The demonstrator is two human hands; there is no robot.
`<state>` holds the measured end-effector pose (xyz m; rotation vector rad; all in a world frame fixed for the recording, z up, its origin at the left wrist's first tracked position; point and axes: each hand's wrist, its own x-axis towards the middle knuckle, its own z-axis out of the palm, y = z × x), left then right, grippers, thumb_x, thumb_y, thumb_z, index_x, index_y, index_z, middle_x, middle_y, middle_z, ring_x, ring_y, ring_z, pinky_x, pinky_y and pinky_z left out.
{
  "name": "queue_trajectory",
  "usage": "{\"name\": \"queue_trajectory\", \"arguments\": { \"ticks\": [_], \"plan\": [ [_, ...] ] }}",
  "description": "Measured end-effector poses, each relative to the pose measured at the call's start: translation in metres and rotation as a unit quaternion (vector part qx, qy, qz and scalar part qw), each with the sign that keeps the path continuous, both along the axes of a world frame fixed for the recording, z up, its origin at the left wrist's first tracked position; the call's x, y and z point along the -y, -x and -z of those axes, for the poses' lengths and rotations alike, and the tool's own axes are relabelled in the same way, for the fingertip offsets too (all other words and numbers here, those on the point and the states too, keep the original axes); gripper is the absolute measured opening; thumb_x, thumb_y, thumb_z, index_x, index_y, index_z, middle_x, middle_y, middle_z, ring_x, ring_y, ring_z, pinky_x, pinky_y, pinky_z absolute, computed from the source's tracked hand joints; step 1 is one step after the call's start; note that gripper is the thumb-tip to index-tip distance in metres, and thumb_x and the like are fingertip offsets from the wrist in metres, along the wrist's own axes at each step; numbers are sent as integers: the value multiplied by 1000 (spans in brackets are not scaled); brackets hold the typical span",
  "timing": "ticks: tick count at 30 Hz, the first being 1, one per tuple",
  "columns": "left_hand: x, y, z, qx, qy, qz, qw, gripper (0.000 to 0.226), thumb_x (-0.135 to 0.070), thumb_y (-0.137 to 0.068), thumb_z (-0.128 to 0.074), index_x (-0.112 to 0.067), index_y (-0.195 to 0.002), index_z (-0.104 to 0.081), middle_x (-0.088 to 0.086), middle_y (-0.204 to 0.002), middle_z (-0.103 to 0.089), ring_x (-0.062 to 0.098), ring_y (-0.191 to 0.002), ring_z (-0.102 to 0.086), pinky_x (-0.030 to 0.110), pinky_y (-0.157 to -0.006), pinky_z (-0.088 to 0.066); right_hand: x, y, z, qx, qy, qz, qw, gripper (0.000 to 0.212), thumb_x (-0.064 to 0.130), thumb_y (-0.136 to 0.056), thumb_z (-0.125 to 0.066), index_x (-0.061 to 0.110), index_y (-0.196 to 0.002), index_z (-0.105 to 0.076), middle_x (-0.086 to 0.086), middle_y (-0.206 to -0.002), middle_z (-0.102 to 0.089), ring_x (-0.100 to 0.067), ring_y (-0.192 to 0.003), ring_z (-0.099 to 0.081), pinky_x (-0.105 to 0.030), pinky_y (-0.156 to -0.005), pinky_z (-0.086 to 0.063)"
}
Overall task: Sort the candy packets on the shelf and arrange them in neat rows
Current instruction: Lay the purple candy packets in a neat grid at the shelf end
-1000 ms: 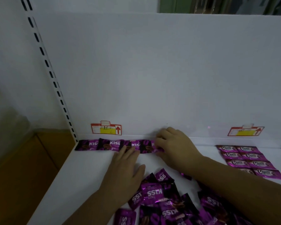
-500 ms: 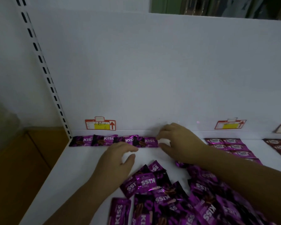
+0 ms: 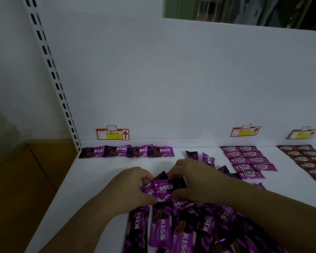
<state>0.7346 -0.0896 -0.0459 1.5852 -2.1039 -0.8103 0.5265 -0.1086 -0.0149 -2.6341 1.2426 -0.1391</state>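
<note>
"KISS" on purple packets (image 3: 128,151), "Choco" on pink packets (image 3: 248,159)

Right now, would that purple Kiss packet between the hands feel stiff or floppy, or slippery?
Probably floppy at its edges: the Kiss packet looks crinkled where the left hand and right hand pinch it. Likely slippery, since its wrapper shines. Probably light: fingers alone hold it.

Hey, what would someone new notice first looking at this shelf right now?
The heap of purple KISS packets at the near middle of the white shelf, where the left grip and right grip pinch one upside-down KISS packet. Behind, a row of four lines the back wall, with Choco packets in two columns to its right.
</note>
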Motion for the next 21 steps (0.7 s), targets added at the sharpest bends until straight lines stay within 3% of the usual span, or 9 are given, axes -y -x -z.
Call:
{"name": "queue_trajectory", "arguments": {
  "ticks": [2, 6, 10, 12, 15, 18, 21],
  "plan": [
    [0, 0, 0, -23, -5, -4, 1000, 37, -40, -64, -79, -36, -97, -65, -20, -82, -61, -8, -71, -55, 13, -59, -43, 4, -3, 1, 4, 6, 19, 1000, 34, 40, -79, -68, 24, -108, -61, 9, -99, -55, -7, -90, -51, -21, -77, -42],
    [3, -2, 1, -45, -26, -7, 999, 43, -26, -69, -77, -31, -109, -63, -16, -97, -64, -1, -84, -59, 25, -78, -53, 6, -7, 4, 11, -26, 51, 998, 37, 37, -76, -72, 25, -108, -59, 13, -95, -54, -4, -85, -52, -14, -71, -40],
    [8, -7, 3, -84, -24, -38, 995, 32, -18, -76, -74, -28, -106, -67, -19, -87, -60, -1, -82, -58, 18, -72, -50, 9, -8, 0, 20, -54, 75, 996, 18, 28, -74, -75, 26, -88, -64, 15, -91, -58, 0, -82, -54, -17, -74, -45],
    [11, -10, 4, -111, -21, -58, 992, 24, -14, -78, -72, -28, -97, -69, -18, -84, -63, 0, -80, -61, 19, -70, -51, 9, -9, -1, 31, -62, 80, 994, 12, 24, -75, -74, 27, -80, -64, 17, -87, -57, 1, -78, -54, -13, -69, -43],
    [14, -15, 4, -133, -17, -77, 988, 22, -12, -78, -72, -29, -91, -69, -19, -81, -63, -3, -76, -61, 10, -62, -46, 8, -8, 1, 30, -53, 78, 995, 26, 29, -75, -75, 31, -98, -63, 24, -92, -50, 8, -79, -48, -6, -61, -36],
    [14, -22, 1, -144, 1, -98, 985, 25, -9, -76, -73, -33, -77, -66, -13, -79, -66, 0, -72, -62, 10, -59, -45, 11, -7, 2, 10, -50, 49, 998, 35, 31, -77, -72, 33, -111, -62, 23, -101, -48, 10, -82, -45, -6, -65, -34],
    [13, -29, -8, -80, 77, -113, 987, 30, -9, -77, -71, -36, -67, -63, -16, -75, -65, 1, -72, -62, 8, -63, -44, 16, -10, 2, -5, -55, 12, 998, 34, 30, -77, -72, 32, -111, -64, 23, -96, -47, 7, -81, -46, -6, -69, -35]
  ]
}}
